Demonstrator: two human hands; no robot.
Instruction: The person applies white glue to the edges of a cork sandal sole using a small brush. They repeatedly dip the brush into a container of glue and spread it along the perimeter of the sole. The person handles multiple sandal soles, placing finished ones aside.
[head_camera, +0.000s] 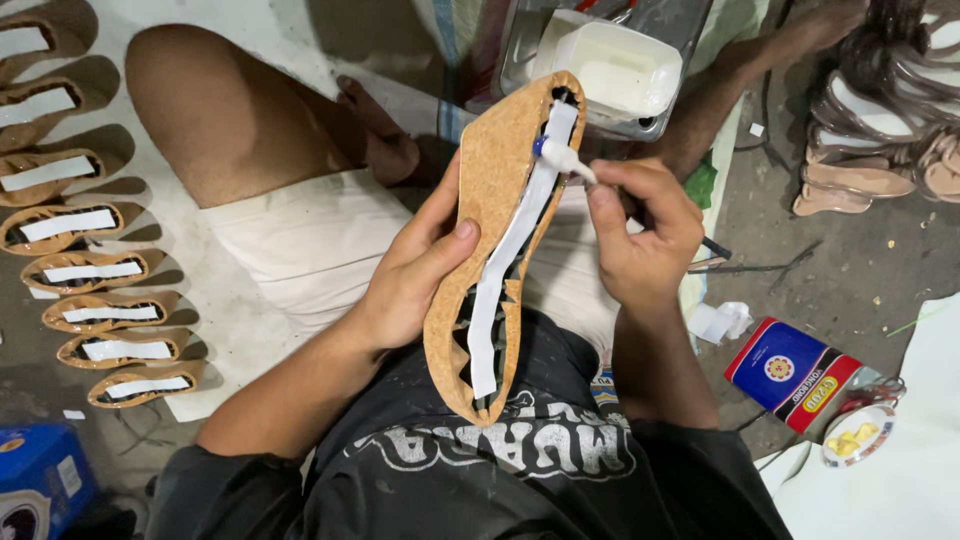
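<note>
We clamp the cork-covered sole (492, 200) in our left hand (415, 270) while our right hand (640, 235), closed on a glue brush (570, 160), coats its white strip (510, 260).

Left hand (415, 270) was cupped around the side of what it held, thumb pressed flat on top, fingers wrapped behind, forearm angling in from lower left. Right hand (640, 235) was curled in a tight pinch grip, knuckles up, wrist bent, forearm nearly vertical.
</note>
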